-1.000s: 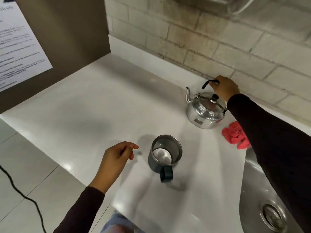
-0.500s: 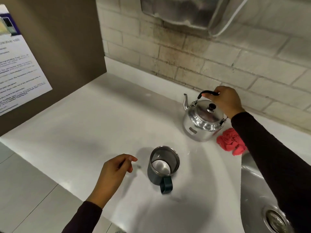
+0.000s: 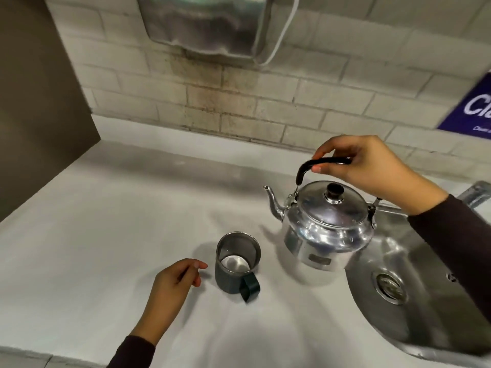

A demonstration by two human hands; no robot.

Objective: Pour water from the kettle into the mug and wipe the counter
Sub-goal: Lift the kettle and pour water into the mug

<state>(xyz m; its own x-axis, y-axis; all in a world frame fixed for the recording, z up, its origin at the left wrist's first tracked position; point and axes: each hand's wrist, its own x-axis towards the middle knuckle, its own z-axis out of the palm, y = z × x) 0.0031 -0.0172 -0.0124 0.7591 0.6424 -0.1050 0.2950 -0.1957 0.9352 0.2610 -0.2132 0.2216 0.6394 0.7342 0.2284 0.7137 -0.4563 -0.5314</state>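
A shiny metal kettle (image 3: 328, 225) with a black lid knob hangs just above the white counter (image 3: 106, 221), its spout pointing left. My right hand (image 3: 372, 166) grips its black arched handle from above. A dark grey mug (image 3: 236, 264) with a steel inside and a dark handle stands upright on the counter, left of and below the kettle, and looks empty. My left hand (image 3: 175, 285) rests on the counter just left of the mug, fingers loosely curled, not touching it. The red cloth is hidden from view.
A steel sink (image 3: 414, 301) with a drain lies at the right, its tap (image 3: 475, 193) behind my right arm. A brick wall with a metal dispenser (image 3: 210, 22) rises behind. A brown panel (image 3: 34, 102) stands at the left.
My right hand has lifted the kettle off the counter and brought it nearer the mug. The red cloth is no longer visible. My left hand stays beside the mug.
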